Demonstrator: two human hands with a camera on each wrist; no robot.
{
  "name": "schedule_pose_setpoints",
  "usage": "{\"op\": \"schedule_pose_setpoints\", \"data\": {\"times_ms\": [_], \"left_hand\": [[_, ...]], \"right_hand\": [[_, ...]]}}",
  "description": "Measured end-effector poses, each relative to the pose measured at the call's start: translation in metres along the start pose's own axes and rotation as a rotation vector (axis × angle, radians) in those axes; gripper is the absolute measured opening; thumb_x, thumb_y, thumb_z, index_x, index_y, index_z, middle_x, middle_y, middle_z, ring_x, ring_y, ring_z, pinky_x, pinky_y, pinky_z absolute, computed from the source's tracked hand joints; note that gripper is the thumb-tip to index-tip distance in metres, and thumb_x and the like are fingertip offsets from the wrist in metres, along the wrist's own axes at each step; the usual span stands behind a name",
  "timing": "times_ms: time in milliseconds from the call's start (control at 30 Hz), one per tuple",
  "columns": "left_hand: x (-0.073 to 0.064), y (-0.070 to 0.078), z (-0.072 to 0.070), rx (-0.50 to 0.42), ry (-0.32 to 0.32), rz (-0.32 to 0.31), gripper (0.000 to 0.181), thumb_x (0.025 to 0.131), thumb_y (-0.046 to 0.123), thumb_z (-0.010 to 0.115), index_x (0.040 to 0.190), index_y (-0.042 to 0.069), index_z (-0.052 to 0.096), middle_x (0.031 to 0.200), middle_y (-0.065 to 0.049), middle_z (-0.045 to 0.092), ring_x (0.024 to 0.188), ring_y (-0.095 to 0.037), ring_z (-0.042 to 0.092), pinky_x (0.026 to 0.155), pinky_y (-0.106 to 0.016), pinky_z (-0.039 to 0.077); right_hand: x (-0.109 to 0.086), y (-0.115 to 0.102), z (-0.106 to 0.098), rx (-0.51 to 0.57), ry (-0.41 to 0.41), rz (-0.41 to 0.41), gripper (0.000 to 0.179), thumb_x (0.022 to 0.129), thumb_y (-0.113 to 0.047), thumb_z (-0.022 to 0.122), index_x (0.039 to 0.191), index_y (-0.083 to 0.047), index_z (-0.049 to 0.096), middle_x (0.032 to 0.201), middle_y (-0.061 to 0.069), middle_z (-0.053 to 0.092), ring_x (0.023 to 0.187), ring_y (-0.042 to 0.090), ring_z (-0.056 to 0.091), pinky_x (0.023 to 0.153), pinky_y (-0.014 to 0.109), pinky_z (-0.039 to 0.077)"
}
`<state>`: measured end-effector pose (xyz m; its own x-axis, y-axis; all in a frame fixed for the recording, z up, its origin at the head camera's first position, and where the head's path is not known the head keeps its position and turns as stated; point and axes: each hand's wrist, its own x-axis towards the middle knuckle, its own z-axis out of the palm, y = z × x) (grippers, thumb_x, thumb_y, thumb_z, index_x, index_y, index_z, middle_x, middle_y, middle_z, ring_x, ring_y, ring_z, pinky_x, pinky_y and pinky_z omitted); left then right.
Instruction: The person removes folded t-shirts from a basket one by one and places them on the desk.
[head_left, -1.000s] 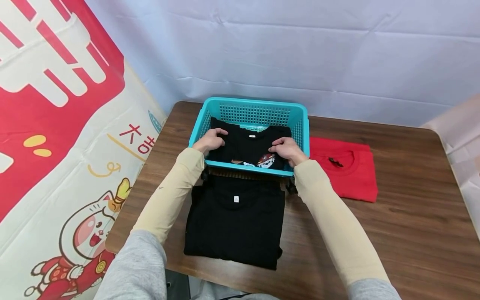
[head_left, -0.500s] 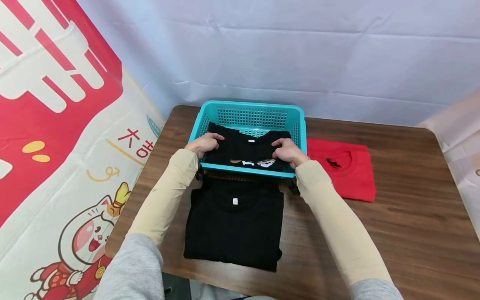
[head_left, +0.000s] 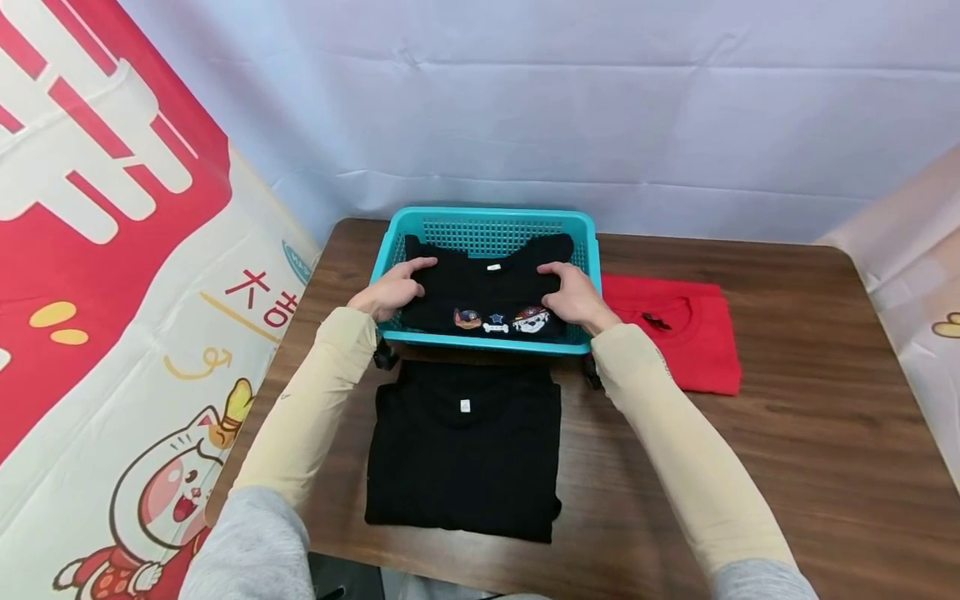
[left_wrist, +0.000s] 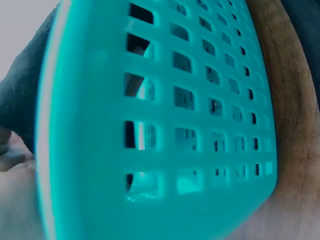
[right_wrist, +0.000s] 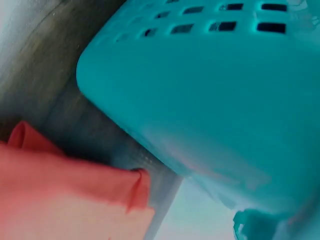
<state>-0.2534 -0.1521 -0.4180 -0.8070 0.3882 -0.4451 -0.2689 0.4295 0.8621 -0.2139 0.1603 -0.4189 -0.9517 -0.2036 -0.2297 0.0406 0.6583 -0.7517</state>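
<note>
A folded black T-shirt [head_left: 480, 287], with cartoon dog faces and a bone printed along its lower part, lies in the turquoise perforated basket [head_left: 491, 214]. My left hand [head_left: 386, 292] reaches over the basket's left rim and grips the shirt's left side. On the other side, my right hand [head_left: 577, 298] holds the shirt's right part, thumb and forefinger on the cloth near the printed face. Some fingers of each hand are hidden. The left wrist view shows dark cloth [left_wrist: 22, 90] above the rim beside that hand. In the right wrist view the basket's outer wall [right_wrist: 175, 100] fills most of the picture.
Another folded black shirt [head_left: 465, 458] with a white neck label lies in front of the basket. To the right is a folded red shirt [head_left: 671, 333]. All stand on a brown wooden table [head_left: 810, 417], with a white cloth backdrop [head_left: 562, 108] behind and a printed banner at left.
Both hands have shifted the printed T-shirt toward the basket's back, and more of its print shows. The view has moved slightly; the other shirts lie as before.
</note>
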Motion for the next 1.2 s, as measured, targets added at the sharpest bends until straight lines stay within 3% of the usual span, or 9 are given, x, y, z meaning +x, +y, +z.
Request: {"op": "schedule_pose_setpoints", "data": {"times_ms": [133,300,467,700,900,1200], "left_hand": [[-0.004,0.003,-0.003,-0.003,0.0,0.061,0.07,0.093,-0.01,0.034,0.155,0.02,0.021,0.161,-0.009,0.017,0.138,-0.03,0.036,0.105,-0.045,0.038],[-0.012,0.01,-0.004,0.02,0.014,0.139,0.071,0.093,-0.01,0.038,0.155,0.022,0.022,0.163,-0.002,0.007,0.142,-0.025,0.025,0.102,-0.043,0.034],[-0.02,0.016,-0.005,0.039,0.022,0.211,0.071,0.094,-0.009,0.039,0.155,0.024,0.022,0.163,0.004,0.004,0.146,-0.021,0.014,0.105,-0.043,0.031],[-0.032,0.029,-0.001,0.027,0.051,0.29,0.073,0.091,-0.012,0.041,0.154,0.023,0.025,0.162,0.006,0.01,0.148,-0.015,0.012,0.099,-0.039,0.031],[-0.038,0.039,0.006,0.076,0.084,0.315,0.076,0.089,-0.013,0.041,0.153,0.027,0.029,0.161,0.008,0.016,0.142,-0.015,0.023,0.091,-0.038,0.033],[-0.054,0.049,0.015,0.005,0.041,0.37,0.079,0.087,-0.016,0.04,0.154,0.024,0.025,0.162,0.011,0.012,0.15,-0.008,0.003,0.093,-0.036,0.032]], "right_hand": [[-0.003,-0.003,-0.006,-0.002,0.032,-0.044,0.055,0.092,-0.006,0.055,0.146,-0.007,0.04,0.149,0.018,0.034,0.131,0.036,0.036,0.108,0.053,0.037],[-0.009,-0.007,-0.016,0.023,0.057,-0.091,0.056,0.093,-0.007,0.055,0.147,-0.01,0.039,0.149,0.017,0.034,0.133,0.035,0.035,0.109,0.054,0.035],[-0.017,-0.009,-0.025,0.038,0.1,-0.133,0.058,0.093,-0.007,0.056,0.148,-0.012,0.038,0.155,0.015,0.028,0.143,0.034,0.023,0.112,0.054,0.031],[-0.028,-0.012,-0.035,0.053,0.171,-0.214,0.059,0.09,-0.003,0.057,0.146,-0.011,0.041,0.142,0.015,0.04,0.13,0.032,0.038,0.108,0.052,0.036],[-0.038,-0.016,-0.041,0.067,0.202,-0.254,0.062,0.089,0.0,0.057,0.147,-0.011,0.039,0.139,0.015,0.04,0.128,0.031,0.039,0.105,0.052,0.04],[-0.058,-0.018,-0.052,0.091,0.226,-0.281,0.065,0.089,0.002,0.055,0.149,-0.016,0.038,0.141,0.015,0.038,0.128,0.031,0.038,0.104,0.052,0.039]]}}
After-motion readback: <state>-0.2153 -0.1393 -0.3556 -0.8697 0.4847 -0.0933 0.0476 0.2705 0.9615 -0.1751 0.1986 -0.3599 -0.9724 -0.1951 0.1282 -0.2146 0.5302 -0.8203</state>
